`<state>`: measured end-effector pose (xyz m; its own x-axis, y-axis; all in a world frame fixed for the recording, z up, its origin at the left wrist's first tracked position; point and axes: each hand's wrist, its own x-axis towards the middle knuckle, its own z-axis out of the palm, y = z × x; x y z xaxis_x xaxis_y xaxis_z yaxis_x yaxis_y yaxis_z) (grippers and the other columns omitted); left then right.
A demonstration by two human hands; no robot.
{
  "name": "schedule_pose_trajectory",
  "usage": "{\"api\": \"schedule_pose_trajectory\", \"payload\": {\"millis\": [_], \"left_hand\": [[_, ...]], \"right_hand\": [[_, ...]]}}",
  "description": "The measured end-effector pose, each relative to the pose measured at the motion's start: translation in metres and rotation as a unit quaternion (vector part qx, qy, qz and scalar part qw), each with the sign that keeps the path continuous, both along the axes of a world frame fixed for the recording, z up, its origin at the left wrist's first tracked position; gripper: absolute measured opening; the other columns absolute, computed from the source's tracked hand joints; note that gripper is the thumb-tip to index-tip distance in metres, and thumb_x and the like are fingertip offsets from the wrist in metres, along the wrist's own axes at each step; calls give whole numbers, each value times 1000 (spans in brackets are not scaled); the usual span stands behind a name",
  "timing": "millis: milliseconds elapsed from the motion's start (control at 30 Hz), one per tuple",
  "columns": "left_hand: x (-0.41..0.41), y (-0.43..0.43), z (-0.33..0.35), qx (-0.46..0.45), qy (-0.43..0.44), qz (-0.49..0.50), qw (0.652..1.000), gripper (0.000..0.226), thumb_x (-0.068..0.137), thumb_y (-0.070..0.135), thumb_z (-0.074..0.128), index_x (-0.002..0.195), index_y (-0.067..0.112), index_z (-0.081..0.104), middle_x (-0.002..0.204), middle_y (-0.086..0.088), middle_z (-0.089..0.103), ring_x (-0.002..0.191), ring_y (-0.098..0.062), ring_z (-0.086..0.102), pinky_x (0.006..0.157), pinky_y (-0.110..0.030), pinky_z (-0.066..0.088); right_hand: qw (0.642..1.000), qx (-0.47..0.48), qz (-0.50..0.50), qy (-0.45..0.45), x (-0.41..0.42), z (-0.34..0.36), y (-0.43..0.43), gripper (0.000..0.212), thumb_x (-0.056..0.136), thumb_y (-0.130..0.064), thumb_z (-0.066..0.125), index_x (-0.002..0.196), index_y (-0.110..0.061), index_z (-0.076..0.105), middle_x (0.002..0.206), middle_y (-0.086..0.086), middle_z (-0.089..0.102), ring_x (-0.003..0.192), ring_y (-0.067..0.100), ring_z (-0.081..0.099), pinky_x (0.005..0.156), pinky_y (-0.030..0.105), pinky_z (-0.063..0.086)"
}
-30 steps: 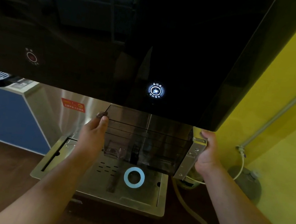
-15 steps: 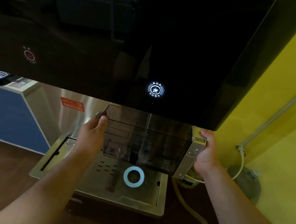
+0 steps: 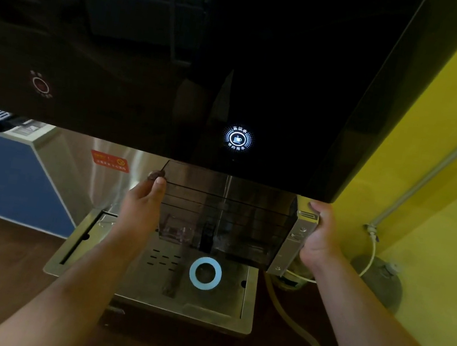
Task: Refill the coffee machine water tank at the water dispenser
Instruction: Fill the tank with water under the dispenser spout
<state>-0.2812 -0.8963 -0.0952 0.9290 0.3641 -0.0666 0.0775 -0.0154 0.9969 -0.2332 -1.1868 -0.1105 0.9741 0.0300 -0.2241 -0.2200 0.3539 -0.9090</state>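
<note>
I hold a clear, smoke-tinted water tank (image 3: pixel 223 216) under the black glossy front of the water dispenser (image 3: pixel 179 56), above its steel drip tray (image 3: pixel 126 291). My left hand (image 3: pixel 142 204) grips the tank's left wall, thumb at the top edge. My right hand (image 3: pixel 320 234) grips the right end, by its silver metal plate (image 3: pixel 296 239). A lit white-blue cup button (image 3: pixel 237 138) glows on the panel right above the tank. A pale blue ring (image 3: pixel 205 273) marks the tray below it. The tank's top edge is hidden behind the panel.
A dim red button (image 3: pixel 40 85) sits at the panel's left. A red warning sticker (image 3: pixel 110 161) is on the steel back wall. A yellow wall (image 3: pixel 439 204) with a grey pipe stands right. A hose (image 3: pixel 289 315) and a round grey container (image 3: pixel 377 281) lie on the wooden floor.
Both hands and the tank stay almost where they were; the tank has edged very slightly left and up under the panel.
</note>
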Motion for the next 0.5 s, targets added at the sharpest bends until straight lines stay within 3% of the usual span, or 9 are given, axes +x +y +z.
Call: {"api": "schedule_pose_trajectory", "payload": {"millis": [167,333,500], "left_hand": [[2,4,-5,-15,2,-8,1000,42,105,33,39,140,15,51,118,2,59,125,-21,51,97,-30,39],[1,4,-4,-15,2,-11,1000,39,105,32,38,138,15,53,104,11,59,113,-14,55,82,-21,40],[2,4,-3,-21,3,-5,1000,41,105,33,39,139,15,52,112,4,60,122,-21,52,92,-28,39]], "right_hand": [[1000,-2,-1,0,2,-2,0,44,69,-53,54,81,-11,64,83,12,64,79,27,62,76,38,46],[1000,6,0,-1,3,-4,0,42,75,-49,49,83,-11,63,88,14,62,82,29,61,78,39,46],[1000,4,-8,-2,3,-2,1,39,75,-48,49,79,-12,63,83,11,63,78,26,61,76,38,46]]}}
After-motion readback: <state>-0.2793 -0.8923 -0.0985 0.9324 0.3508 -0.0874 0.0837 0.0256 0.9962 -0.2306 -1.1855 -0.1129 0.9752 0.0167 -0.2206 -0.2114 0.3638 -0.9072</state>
